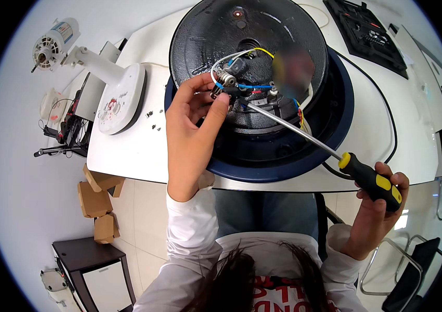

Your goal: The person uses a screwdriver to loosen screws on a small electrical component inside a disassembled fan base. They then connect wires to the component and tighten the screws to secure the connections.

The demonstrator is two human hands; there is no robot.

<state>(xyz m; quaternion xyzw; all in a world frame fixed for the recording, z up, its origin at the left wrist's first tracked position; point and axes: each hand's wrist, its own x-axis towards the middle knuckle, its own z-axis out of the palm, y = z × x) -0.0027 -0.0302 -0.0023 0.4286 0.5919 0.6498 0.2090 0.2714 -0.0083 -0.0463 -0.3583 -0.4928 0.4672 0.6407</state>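
A round black metal appliance base (200,39) sits inside a dark blue rim (278,174) on the white table, its wiring exposed. My left hand (195,117) pinches a small metal and black part (226,83) with wires running to it, just above the base. In my right hand (377,208) is a screwdriver (304,132) with a black and yellow handle. Its shaft slants up and left, and the tip reaches the part beside my left fingertips. Whether the tip sits on a screw is hidden. Blue, white and yellow wires (254,86) cross the base around it.
Several small screws (153,120) lie left of the base. A white fan stand (122,99) occupies the table's left end, with a motor (49,49) beyond it. An open black tool case (369,36) lies at the far right. A black cable (392,114) curves along the right side.
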